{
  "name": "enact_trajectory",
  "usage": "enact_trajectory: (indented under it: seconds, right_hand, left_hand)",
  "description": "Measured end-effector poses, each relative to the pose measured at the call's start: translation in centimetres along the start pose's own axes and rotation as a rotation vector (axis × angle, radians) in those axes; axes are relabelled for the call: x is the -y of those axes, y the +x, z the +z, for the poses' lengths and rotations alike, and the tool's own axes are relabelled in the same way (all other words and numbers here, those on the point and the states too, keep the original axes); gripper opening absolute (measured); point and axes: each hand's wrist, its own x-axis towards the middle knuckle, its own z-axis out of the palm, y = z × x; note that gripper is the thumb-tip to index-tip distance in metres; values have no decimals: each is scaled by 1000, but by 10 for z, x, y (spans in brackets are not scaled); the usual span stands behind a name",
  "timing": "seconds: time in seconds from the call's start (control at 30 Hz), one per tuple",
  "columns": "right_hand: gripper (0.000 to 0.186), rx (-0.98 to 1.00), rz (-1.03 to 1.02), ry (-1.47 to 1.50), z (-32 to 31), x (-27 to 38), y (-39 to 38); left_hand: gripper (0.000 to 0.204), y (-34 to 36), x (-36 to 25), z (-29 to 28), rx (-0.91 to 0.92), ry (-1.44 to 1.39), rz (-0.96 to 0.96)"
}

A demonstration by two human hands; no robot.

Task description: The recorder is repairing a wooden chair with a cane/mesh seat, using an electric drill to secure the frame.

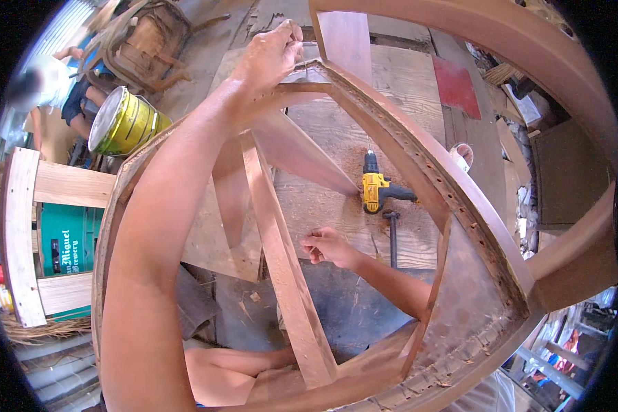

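Two hands worked on a wooden chair frame [419, 172] that filled most of the view, its seat rim pierced with a row of small holes along the inner edge. The left hand [273, 51] reached up over the far corner of the frame, fingers pinched together on something thin and pale at the rim; what it gripped was too small to make out. The right hand [328, 246] sat lower, inside the frame's opening, loosely curled with fingertips drawn together just beside a slanted wooden crosspiece [281, 268]; I could not tell whether it held anything. The two hands were well apart, one at the top of the frame and one beneath it.

Below the frame, on the plank tabletop [405, 75], lay a yellow and black cordless drill [376, 189] amid sawdust, near the right hand but not touching it. A dark rod [393, 237] lay just beside the drill. A red flat piece [458, 86] rested farther back on the planks. To the left stood a yellow tin [125, 122], tilted, and a green crate [69, 240] behind pale wooden slats. Another person sat blurred at the far left edge.
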Motion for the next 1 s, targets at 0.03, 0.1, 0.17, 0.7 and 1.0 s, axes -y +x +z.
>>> enact_trajectory:
  seconds: [0.03,0.1,0.17,0.7,1.0]
  right_hand:
    - [18,9,1,8,0,0,0]
    - [18,17,7,16,1,0,-1]
    - [18,1,0,-3,2,-1,0]
    - [17,2,10,11,1,0,0]
    - [17,19,3,13,0,-3,2]
  left_hand:
    - [11,0,0,-2,1,12,19]
    - [10,1,0,-5,1,21,34]
    - [10,2,0,-7,19,28,33]
    - [13,3,-4,-1,-74,180,39]
    - [17,-3,-1,3,-20,121,8]
